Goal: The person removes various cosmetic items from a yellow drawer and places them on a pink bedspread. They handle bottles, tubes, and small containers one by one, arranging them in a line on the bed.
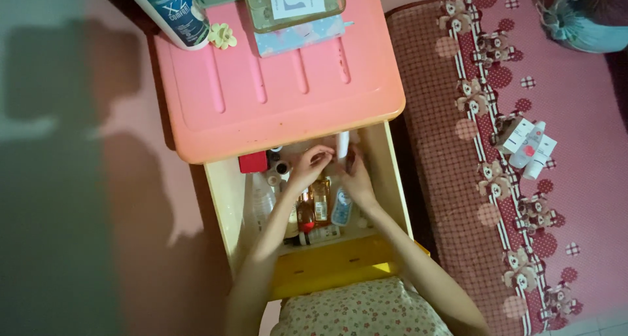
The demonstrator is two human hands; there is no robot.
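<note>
- Both hands reach into an open yellow drawer [226,198] at the centre of the frame, under a pink cabinet top [281,94].
- The left hand [307,168] curls its fingers over the bottles; whether its grip holds anything cannot be told.
- The right hand [356,179] sits just beside a white tube [342,143] standing at the drawer's back; its grip looks partly closed, contact unclear.
- Crowding the drawer: amber bottles [314,208], a pale blue bottle [341,206], a red box [253,161].
- On the surface above, upper centre: a large white bottle [171,10], a small flower clip [222,35], a green case [294,3].
- On the patterned bed [523,244], at right: small white boxes and tubes [526,145].
</note>
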